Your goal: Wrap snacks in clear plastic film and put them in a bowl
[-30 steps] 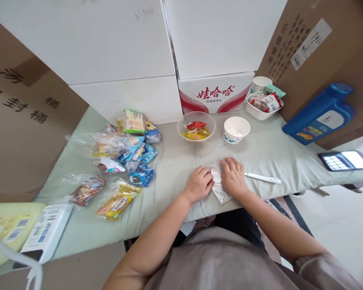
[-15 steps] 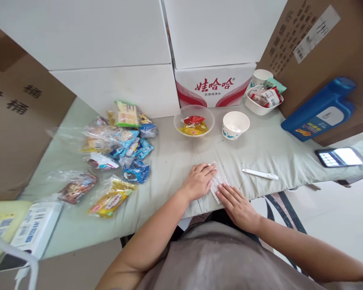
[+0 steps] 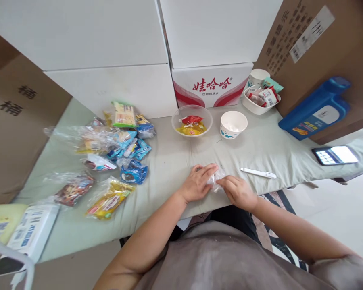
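A small clear plastic bag (image 3: 215,176), crumpled and partly hidden by fingers, lies on the pale green cloth near its front edge. My left hand (image 3: 199,183) covers the bag's left side, fingers bent over it and holding it down. At its lower right, my right hand (image 3: 238,192) pinches the plastic between thumb and fingers. Just right of my hands rests a white utility knife (image 3: 258,173). Beyond them stand a translucent bowl (image 3: 192,121) with red and yellow packets inside and a white paper cup (image 3: 234,125) with bits of clear plastic in it.
Several wrapped snacks (image 3: 121,141) are heaped at left. A white tub (image 3: 258,105) of packets, a blue bottle (image 3: 316,110) and a phone (image 3: 335,155) are at right. White boxes (image 3: 109,92) wall off the back; brown cartons (image 3: 21,108) flank the left side.
The plastic bag has gone from lying flat to folded and bunched shorter. My right hand has changed from flat, outstretched fingers to a pinch and moved up slightly; my left fingers remain over the bag.
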### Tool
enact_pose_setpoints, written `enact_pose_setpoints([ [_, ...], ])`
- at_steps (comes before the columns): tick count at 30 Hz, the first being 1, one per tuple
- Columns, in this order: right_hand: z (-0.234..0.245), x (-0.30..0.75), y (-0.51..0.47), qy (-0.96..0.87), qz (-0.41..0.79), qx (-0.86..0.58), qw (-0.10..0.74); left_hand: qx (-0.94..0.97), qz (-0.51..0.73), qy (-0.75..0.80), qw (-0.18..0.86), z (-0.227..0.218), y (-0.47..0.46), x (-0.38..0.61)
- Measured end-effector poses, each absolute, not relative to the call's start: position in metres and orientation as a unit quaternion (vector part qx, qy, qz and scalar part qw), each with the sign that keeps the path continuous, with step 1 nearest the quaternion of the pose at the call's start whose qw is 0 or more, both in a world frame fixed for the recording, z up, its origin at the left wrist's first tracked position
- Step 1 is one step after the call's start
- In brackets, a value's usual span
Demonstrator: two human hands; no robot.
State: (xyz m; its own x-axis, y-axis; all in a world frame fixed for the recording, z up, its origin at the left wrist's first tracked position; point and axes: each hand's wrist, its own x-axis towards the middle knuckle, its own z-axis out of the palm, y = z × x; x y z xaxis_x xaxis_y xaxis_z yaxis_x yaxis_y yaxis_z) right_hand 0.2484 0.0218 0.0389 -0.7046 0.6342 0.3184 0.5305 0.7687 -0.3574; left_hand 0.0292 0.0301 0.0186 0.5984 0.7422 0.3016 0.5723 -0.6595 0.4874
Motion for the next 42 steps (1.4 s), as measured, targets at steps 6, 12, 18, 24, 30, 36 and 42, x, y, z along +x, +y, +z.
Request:
enact_pose_setpoints([
  [6, 0.019, 0.226, 0.053, -0.874, 0.052, -0.469, 0.117, 0.859, 0.284, 0.387, 0.179, 0.014, 0.031, 0.029],
  [12, 0.015, 0.221, 0.051, -0.871, 0.047, -0.474, 0.119, 0.842, 0.307, 0.405, 0.178, 0.019, 0.031, 0.029],
  [18, 0.017, 0.225, 0.055, -0.868, 0.054, -0.475, 0.137, 0.777, 0.292, 0.552, 0.086, 0.016, 0.032, 0.035],
  [24, 0.036, 0.24, 0.058, -0.833, -0.003, -0.49, 0.256, 0.779, 0.29, 0.551, 0.08, 0.014, 0.033, 0.035],
  [30, 0.024, 0.222, 0.026, -0.944, 0.032, -0.306, 0.115, 0.745, 0.376, 0.545, 0.077, 0.012, 0.032, 0.029],
  [36, 0.014, 0.225, -0.006, -0.949, 0.057, -0.303, 0.062, 0.683, 0.475, 0.548, 0.09, 0.012, 0.032, 0.02],
  [42, 0.031, 0.248, -0.006, -0.955, 0.151, -0.19, 0.172, 0.677, 0.49, 0.533, 0.134, 0.011, 0.035, 0.021],
])
